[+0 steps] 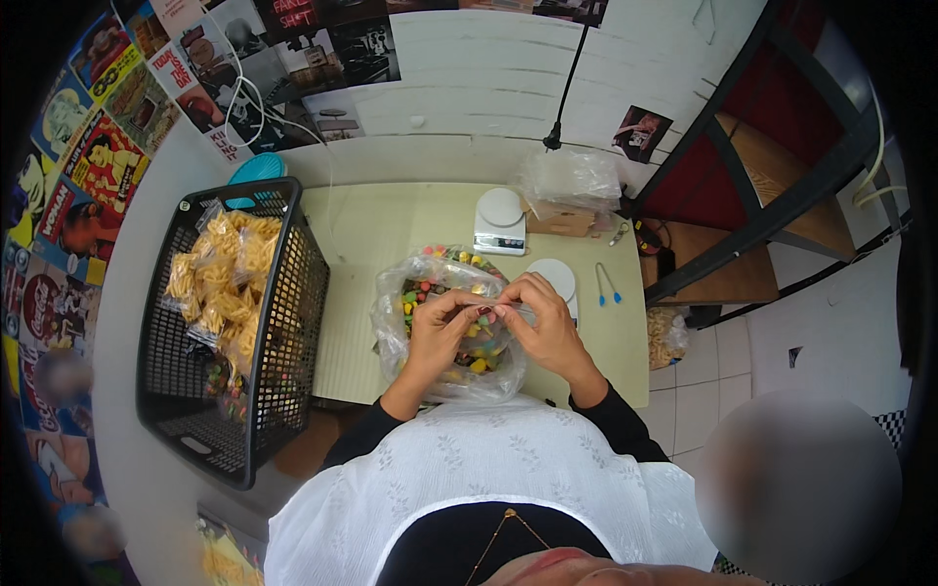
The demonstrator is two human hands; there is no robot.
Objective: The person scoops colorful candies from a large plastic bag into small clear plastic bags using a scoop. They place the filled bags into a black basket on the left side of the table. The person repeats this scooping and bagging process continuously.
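My left hand (441,333) and my right hand (544,322) meet above a large clear plastic bag (396,293), which lies open on the table. Fingers and thumbs of both hands pinch the edge of a small clear plastic bag (480,300) between them; much of it is hidden by the hands. Inside the large bag are many small colourful pieces (480,362), red, yellow, green and dark, that look like candies. Beyond my right hand a white digital scale (553,278) is partly covered by it.
A black plastic basket (289,293) of bagged pasta-like spirals (227,271) stands left. At the table's back are another digital scale (500,220), a cardboard box (560,220) and clear plastic bags (571,176). Blue-tipped tongs (607,286) lie right. A black-framed shelf (718,275) adjoins the table.
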